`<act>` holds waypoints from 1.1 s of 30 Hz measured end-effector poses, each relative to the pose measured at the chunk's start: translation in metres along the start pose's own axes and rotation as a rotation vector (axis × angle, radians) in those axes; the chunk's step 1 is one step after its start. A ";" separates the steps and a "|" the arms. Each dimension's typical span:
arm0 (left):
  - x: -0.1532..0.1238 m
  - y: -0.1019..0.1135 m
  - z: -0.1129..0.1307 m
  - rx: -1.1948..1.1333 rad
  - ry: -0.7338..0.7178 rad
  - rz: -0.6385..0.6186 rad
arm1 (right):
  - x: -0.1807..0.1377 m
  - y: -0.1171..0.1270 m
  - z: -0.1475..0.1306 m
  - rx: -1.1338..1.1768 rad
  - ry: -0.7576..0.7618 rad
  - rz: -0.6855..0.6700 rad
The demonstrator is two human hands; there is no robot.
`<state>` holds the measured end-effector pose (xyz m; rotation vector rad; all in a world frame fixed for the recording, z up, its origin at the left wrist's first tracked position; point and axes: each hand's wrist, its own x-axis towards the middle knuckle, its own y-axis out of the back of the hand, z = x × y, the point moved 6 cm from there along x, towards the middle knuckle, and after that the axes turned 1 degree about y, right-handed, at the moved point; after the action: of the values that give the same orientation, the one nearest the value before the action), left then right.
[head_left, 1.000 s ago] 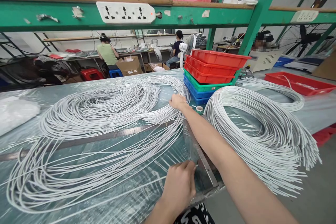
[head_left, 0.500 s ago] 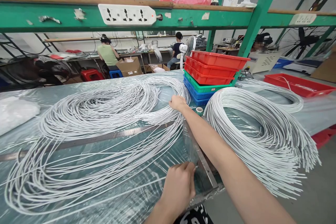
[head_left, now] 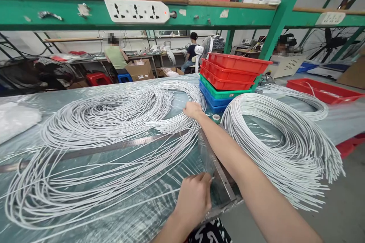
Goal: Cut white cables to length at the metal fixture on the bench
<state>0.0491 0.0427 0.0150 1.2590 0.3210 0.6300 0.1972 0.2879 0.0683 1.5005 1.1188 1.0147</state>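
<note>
A big loose coil of white cables [head_left: 105, 121] lies spread over the plastic-covered table [head_left: 34, 97]. My right hand [head_left: 193, 109] reaches out to the coil's right side, fingers closed on several strands. My left hand [head_left: 194, 196] is near the table's front edge, its fingers pinched together at the ends of the strands beside a metal strip [head_left: 221, 176]. A long steel ruler [head_left: 94, 150] lies across the table under the cables. A second bundle of white cables [head_left: 285, 140] hangs over the table's right side.
Stacked red, green and blue trays [head_left: 228, 83] stand behind my right hand, with a small tape roll [head_left: 216, 118] beside them. A red tray [head_left: 325, 90] sits far right. A green shelf frame [head_left: 199, 15] with a power strip [head_left: 137, 11] runs overhead. People sit at benches behind.
</note>
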 end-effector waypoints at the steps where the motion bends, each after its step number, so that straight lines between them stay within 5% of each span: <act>1: 0.000 0.000 0.000 0.002 0.000 0.002 | 0.000 0.000 0.000 -0.001 -0.001 0.001; 33: 0.000 0.001 0.000 -0.013 -0.012 0.041 | 0.000 -0.002 -0.001 -0.006 -0.001 -0.033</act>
<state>0.0491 0.0429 0.0161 1.2593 0.2811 0.6579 0.1955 0.2879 0.0669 1.4729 1.1360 0.9934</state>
